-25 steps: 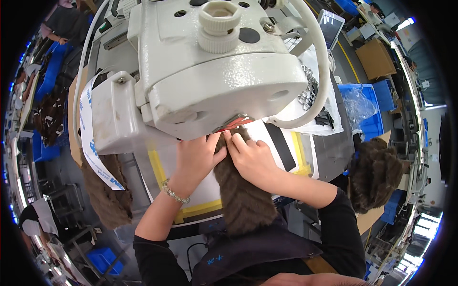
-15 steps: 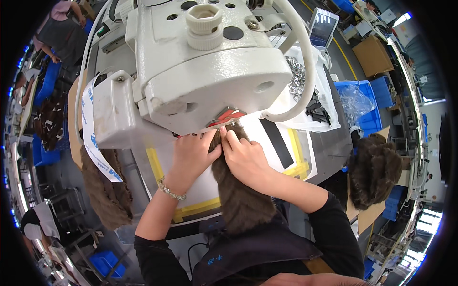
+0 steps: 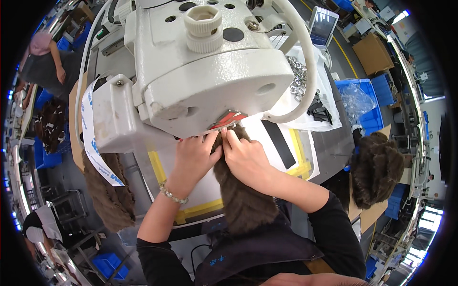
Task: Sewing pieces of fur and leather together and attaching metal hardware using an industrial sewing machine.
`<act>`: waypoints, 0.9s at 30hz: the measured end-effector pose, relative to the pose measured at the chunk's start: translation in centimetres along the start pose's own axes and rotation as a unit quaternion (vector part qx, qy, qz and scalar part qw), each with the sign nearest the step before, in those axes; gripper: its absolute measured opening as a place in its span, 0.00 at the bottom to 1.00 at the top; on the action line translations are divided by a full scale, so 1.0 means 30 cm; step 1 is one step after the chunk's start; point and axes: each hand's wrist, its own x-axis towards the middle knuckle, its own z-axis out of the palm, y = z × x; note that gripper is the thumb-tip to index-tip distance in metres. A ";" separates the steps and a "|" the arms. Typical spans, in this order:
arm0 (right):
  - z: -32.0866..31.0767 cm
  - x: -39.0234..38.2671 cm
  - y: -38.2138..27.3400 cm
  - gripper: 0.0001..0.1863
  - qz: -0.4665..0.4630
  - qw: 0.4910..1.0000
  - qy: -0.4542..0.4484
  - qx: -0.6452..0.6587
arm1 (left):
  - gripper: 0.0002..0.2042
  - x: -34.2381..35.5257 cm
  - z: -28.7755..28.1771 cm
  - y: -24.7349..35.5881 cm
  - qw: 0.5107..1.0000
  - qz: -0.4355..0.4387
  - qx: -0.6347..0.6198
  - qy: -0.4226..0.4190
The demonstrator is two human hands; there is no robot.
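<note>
A strip of brown fur (image 3: 244, 205) runs from my lap up under the head of a large white industrial sewing machine (image 3: 217, 90). My left hand (image 3: 193, 155) is closed at the strip's left edge, thumb bent against the fur and fingertips near the machine's red-marked part (image 3: 229, 119). My right hand (image 3: 249, 162) lies on the strip from the right, fingers curled and pressed on it. Both hands meet just below the machine head. The needle and the fur's far end are hidden beneath the head.
A black strip (image 3: 279, 145) lies right of my hands on the white work surface, edged with yellow tape (image 3: 299, 152). Metal rings (image 3: 296, 78) and black pieces (image 3: 319, 112) sit farther right. More fur lies at left (image 3: 112, 195) and right (image 3: 377, 171). A co-worker (image 3: 45, 57) stands far left.
My hands and the fur strip stay almost in place under the machine head. The whole view shifts slightly, and the co-worker at far left has changed posture.
</note>
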 end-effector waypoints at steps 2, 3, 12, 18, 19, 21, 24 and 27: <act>-0.005 0.000 -0.001 0.29 0.000 1.000 -0.015 -0.002 | 0.11 -0.002 -0.007 -0.002 1.000 0.003 0.006 0.004; -0.006 -0.001 0.002 0.29 -0.001 1.000 -0.018 0.005 | 0.12 -0.005 -0.009 -0.004 1.000 0.009 0.005 0.006; -0.015 0.008 0.033 0.27 -0.003 0.998 -0.031 0.047 | 0.18 -0.024 0.000 -0.026 0.999 -0.006 -0.029 -0.037; 0.013 0.014 0.038 0.27 -0.008 0.998 -0.025 0.053 | 0.21 -0.033 0.005 -0.033 0.998 -0.015 -0.024 -0.051; 0.015 0.016 0.038 0.28 -0.011 0.998 -0.018 0.058 | 0.21 -0.032 0.007 -0.034 0.998 -0.020 -0.025 -0.051; 0.003 0.019 0.031 0.28 -0.003 0.998 -0.027 0.053 | 0.21 -0.029 0.003 -0.033 0.999 -0.008 -0.018 -0.037; 0.013 0.021 0.026 0.29 0.007 0.998 -0.031 0.046 | 0.22 -0.027 -0.002 -0.036 0.999 -0.016 -0.021 -0.045; 0.010 0.022 0.023 0.29 0.008 0.999 -0.021 0.043 | 0.22 -0.030 -0.007 -0.033 0.994 -0.059 -0.041 -0.082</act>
